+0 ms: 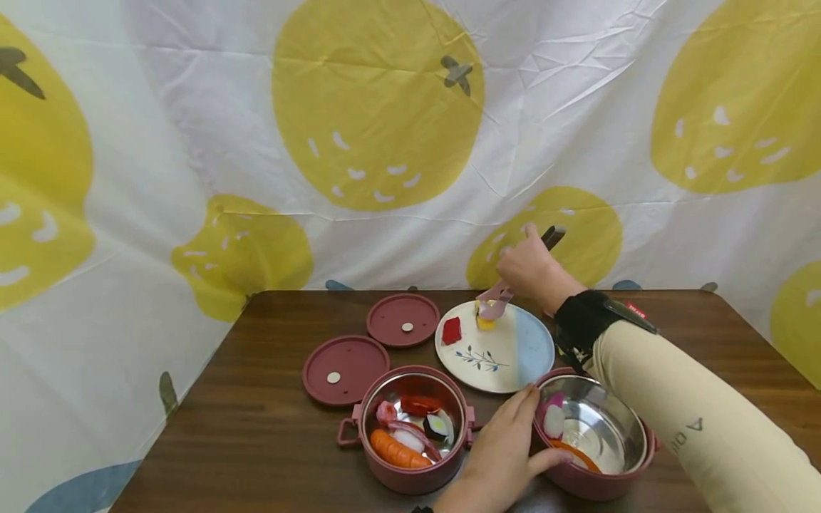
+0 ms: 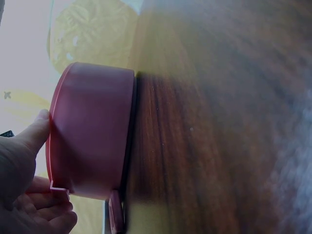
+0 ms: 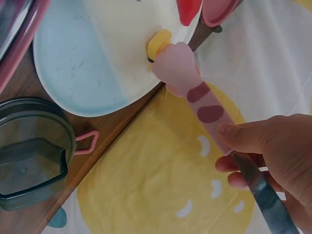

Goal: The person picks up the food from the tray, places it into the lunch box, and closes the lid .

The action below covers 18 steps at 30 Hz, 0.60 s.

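One bench (image 1: 256,413) under left hand (image 1: 497,445) and right hand (image 1: 529,263). Right pot (image 1: 596,488): left hand grips its side, thumb over the rim. Left pot (image 1: 410,484), toy food (image 1: 399,450) inside, stands just left of this hand. Plate (image 1: 535,349) below right hand, whose thumb and fingers are closed round pink tongs (image 3: 209,112). Under that hand, tong tips touch yellow piece (image 3: 158,43) on plate; red piece (image 1: 452,330) further left.

1. Looks pretty evenly lit in head view, soft sheen on the curtain (image 1: 564,71), glints in the right pot (image 1: 601,434).
2. Blows out upper left in left wrist view, goes hazy and blurry over the tabletop (image 2: 234,122).
3. Runs kinda dim in right wrist view.
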### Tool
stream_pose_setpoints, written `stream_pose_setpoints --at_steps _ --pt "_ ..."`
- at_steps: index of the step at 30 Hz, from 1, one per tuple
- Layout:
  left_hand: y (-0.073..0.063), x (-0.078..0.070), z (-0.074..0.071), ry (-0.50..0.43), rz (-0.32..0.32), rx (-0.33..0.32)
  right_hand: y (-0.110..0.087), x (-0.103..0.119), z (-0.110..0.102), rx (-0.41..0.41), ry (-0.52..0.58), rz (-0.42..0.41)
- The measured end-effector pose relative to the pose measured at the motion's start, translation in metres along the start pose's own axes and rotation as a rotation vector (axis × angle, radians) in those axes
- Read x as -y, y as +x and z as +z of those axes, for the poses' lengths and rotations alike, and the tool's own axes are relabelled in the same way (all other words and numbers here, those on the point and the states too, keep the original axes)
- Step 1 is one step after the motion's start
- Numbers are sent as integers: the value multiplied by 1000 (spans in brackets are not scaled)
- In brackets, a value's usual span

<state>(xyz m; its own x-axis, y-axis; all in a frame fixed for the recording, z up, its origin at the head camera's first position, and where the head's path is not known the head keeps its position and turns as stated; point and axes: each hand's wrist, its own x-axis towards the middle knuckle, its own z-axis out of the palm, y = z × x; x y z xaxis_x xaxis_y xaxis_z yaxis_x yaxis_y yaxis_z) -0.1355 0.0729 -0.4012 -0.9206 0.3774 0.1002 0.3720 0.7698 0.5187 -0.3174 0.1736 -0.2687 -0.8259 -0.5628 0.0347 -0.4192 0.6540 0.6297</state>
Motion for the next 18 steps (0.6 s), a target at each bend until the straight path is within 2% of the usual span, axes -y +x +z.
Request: stream_pose_setpoints --at_steps 7,11,18 --pt "-2 0 1 12 33 -35 -7 -4 6 -109 2 -12" --pt "-3 0 0 6 45 -38 -13 -7 7 -115 4 -12" --pt "-3 2 1 -9 58 -42 -40 -12 -10 -176 -19 -12"
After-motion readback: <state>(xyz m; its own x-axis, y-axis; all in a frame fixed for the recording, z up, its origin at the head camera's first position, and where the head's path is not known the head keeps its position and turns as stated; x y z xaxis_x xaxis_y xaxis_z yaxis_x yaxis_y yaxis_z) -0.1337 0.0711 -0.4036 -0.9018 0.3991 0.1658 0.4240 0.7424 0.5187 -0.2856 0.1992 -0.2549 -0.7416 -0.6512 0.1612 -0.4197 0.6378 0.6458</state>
